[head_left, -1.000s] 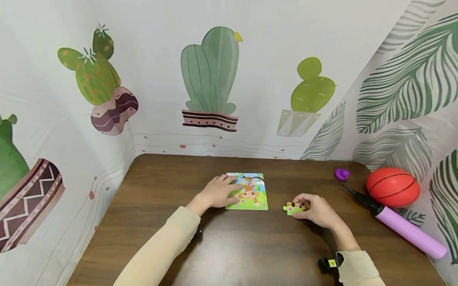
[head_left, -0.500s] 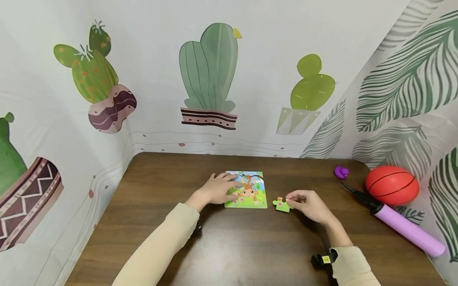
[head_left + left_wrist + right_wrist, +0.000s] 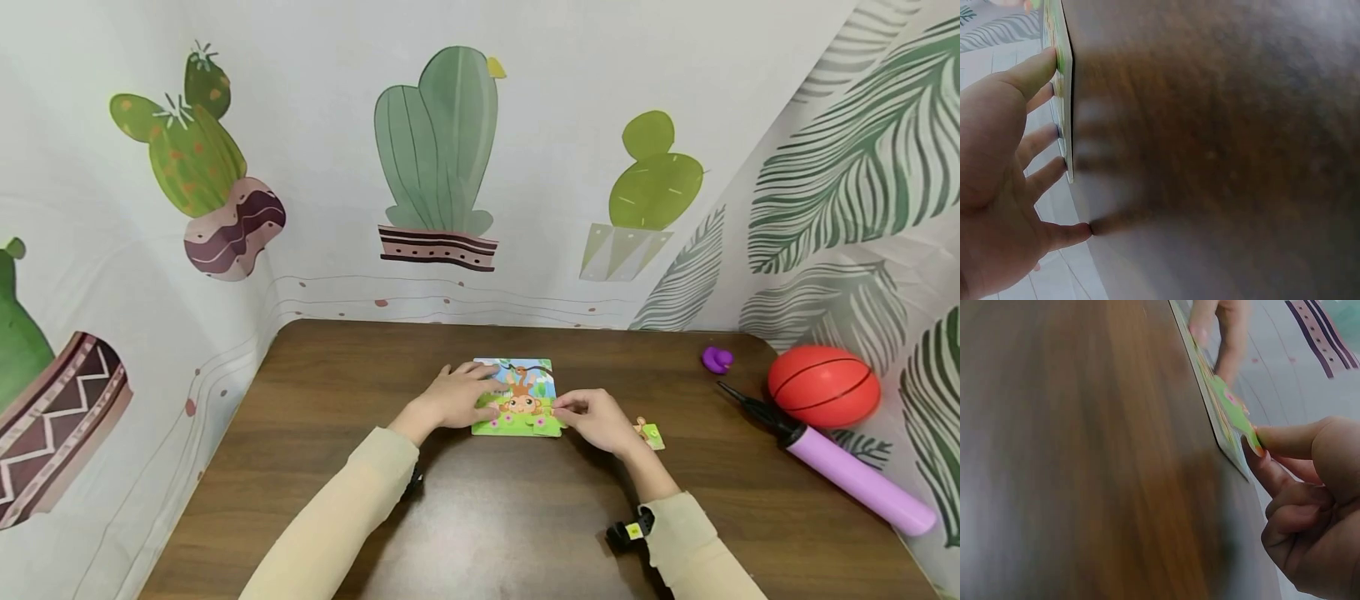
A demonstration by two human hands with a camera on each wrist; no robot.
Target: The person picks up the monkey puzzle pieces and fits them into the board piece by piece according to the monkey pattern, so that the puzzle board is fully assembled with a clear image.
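A square monkey puzzle board [image 3: 532,372] lies on the table. My left hand [image 3: 452,398] rests spread on its left side, fingertips touching the board in the left wrist view, the little finger down on the table. Over the board's lower right part, my right hand [image 3: 600,419] pinches a green puzzle piece [image 3: 1232,407] between thumb and forefinger. In the right wrist view this piece is tilted just above the board, its held edge raised. A second puzzle piece [image 3: 653,436] with green on it lies on the table, partly hidden by my right wrist.
On the right side of the brown table [image 3: 360,367] are a purple rubber duck [image 3: 717,360], a red ball [image 3: 823,387] and a lilac hand pump [image 3: 855,479] with a black nozzle. A cactus-print cloth hangs behind the table.
My right hand has carried the pinched puzzle piece leftward onto the board's lower right corner. The second piece, earlier covered by the hand, now shows. My left hand stays on the board.
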